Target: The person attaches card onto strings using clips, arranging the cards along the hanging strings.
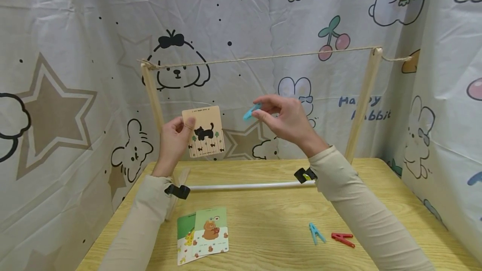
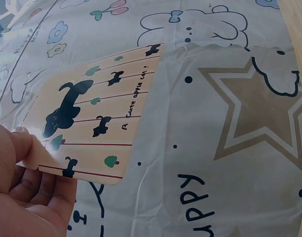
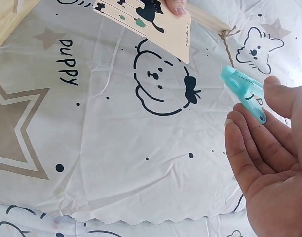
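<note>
My left hand (image 1: 175, 145) pinches a peach card (image 1: 203, 132) with a black cat on it, thumb on its front and fingers behind. In the left wrist view the cat card (image 2: 94, 116) tilts out from the thumb and curled fingers. To the right, my right hand (image 1: 288, 119) holds a light blue clothespin (image 1: 251, 112) between thumb and fingers. The right wrist view shows that clothespin (image 3: 244, 93) up close, its tip pointing away from the palm. Both hands are raised below a string (image 1: 241, 59), and neither the card nor the clothespin touches it.
The string runs between two wooden posts (image 1: 363, 103), joined low down by a white rod (image 1: 248, 186). On the table (image 1: 271, 229) lie two overlapping cards, a bear card (image 1: 211, 231) uppermost. Near the right forearm are a blue clothespin (image 1: 316, 233) and a red clothespin (image 1: 342, 239).
</note>
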The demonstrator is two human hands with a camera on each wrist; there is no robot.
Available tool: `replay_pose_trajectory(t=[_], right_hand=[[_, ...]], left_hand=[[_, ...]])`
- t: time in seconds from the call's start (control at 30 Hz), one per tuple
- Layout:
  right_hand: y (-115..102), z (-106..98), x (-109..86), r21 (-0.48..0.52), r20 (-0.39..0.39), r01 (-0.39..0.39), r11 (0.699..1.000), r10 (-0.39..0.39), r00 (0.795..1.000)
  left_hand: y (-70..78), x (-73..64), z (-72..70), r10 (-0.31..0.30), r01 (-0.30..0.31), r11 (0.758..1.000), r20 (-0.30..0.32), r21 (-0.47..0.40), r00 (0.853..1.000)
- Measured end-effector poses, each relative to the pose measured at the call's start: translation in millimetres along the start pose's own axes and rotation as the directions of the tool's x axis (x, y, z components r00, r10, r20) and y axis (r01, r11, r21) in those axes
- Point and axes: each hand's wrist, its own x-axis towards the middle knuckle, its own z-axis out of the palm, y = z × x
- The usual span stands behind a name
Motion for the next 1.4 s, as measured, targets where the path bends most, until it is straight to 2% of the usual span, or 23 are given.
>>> replay_pose_trajectory(t=[0.23,0.4,0.67,0.9,0.97,1.2,1.4], right_hand=[[-2,0,7.4,0.011,-0.003,0.007,1.000,-0.007,1.000],[-5,-2,11.1,0.007,-0.007,0.009,1.000,-0.009,1.000],[-7,-1,17.8,0.007,-0.009,-0.016,1.000,0.016,1.000],[-10,3,24.2,0.017,-0.011,0.003,1.000,-0.003,1.000],[-11,4,26.2,0.008,-0.014,0.003,1.000,-0.003,1.000],[-11,4,32.9,0.015,-0.026,0.010,1.000,-0.010,1.000],[-7,6,35.0,0.037,-0.022,0.005,0.999,-0.004,1.000]], left_hand=[[-35.5,12.9,3.9,0.033,-0.033,0.999,-0.021,-0.016,0.999],[-38.7,15.1,4.5,0.033,-0.033,0.999,-0.026,-0.025,0.999],[-37.2,17.8,2.8,0.025,-0.027,0.999,-0.029,-0.041,0.999],[-36.6,18.3,3.1,0.011,-0.012,1.000,-0.033,-0.026,0.999],[-31.8,17.4,3.5,0.010,-0.011,1.000,-0.031,-0.024,0.999],[-0.3,10.2,-0.8,0.032,-0.033,0.999,-0.014,-0.036,0.999],[-1.8,13.6,1.0,0.032,-0.033,0.999,-0.020,-0.036,0.999]])
